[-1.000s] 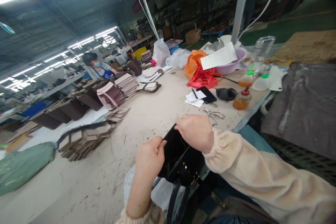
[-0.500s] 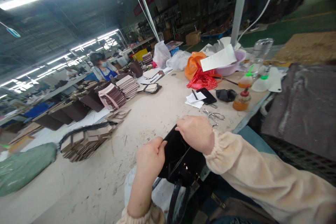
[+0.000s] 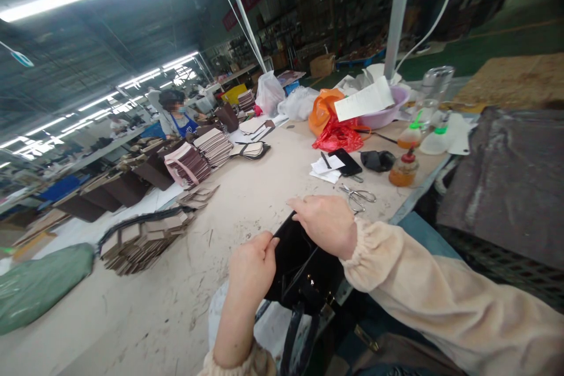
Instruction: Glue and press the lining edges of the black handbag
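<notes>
Both hands are clamping the far rim of a black bag (image 3: 304, 273), left hand (image 3: 253, 261) and right hand (image 3: 326, 223) set apart, seemingly keeping the edge taut. The bag is gaping just below the grip. Scissors (image 3: 355, 192) are lying just beyond the right hand. Since earlier: grip barely changing; far-left co-worker (image 3: 184, 124) shifting rightward.

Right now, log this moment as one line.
left hand: grips edge of black bag; right hand: grips same edge; bag: open; red-capped bottle: on worktable

Left hand (image 3: 252, 267), right hand (image 3: 326, 224), both gripping black bag (image 3: 293, 254), scissors (image 3: 360, 195) nearby
</notes>
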{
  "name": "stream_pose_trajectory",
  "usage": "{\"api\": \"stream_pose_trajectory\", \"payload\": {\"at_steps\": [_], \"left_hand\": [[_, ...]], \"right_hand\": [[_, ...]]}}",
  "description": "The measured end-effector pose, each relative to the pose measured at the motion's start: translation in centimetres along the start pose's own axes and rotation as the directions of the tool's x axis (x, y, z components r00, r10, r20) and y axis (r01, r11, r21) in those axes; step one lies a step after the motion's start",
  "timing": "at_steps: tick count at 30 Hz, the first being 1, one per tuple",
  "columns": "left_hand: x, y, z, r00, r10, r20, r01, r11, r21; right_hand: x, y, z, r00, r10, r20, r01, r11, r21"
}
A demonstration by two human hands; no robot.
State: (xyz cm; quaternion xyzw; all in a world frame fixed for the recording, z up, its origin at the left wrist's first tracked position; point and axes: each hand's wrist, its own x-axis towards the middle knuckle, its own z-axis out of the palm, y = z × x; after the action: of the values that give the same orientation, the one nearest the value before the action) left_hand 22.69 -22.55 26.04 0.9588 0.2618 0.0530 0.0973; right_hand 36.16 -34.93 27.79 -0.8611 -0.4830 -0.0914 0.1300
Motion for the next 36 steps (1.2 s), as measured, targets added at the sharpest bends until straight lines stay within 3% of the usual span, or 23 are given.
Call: {"api": "stream_pose_trajectory", "payload": {"at_steps": [19,27,31,36], "left_hand": [[-0.1,1.4,-0.6,0.997,-0.058,0.048,0.053,0.993,0.106],[2.3,3.4,0.1,0.999,0.012,-0.033,-0.008,0.994,0.113],[3.2,3.5,0.5,0.999,-0.007,-0.050,0.015,0.986,0.168],[3.1,3.3,0.7,0.997,-0.002,-0.073,0.016,0.982,0.188]], "right_hand": [[0.3,0.1,0.5,0.998,-0.057,0.008,0.057,0.998,0.039],[0.0,0.5,0.5,0.999,-0.051,-0.014,0.052,0.998,0.036],[-0.8,1.3,0.0,0.998,-0.016,-0.059,0.017,1.000,0.022],[-1.1,2.1,-0.5,0.993,-0.057,-0.106,0.057,0.998,0.003]]}}
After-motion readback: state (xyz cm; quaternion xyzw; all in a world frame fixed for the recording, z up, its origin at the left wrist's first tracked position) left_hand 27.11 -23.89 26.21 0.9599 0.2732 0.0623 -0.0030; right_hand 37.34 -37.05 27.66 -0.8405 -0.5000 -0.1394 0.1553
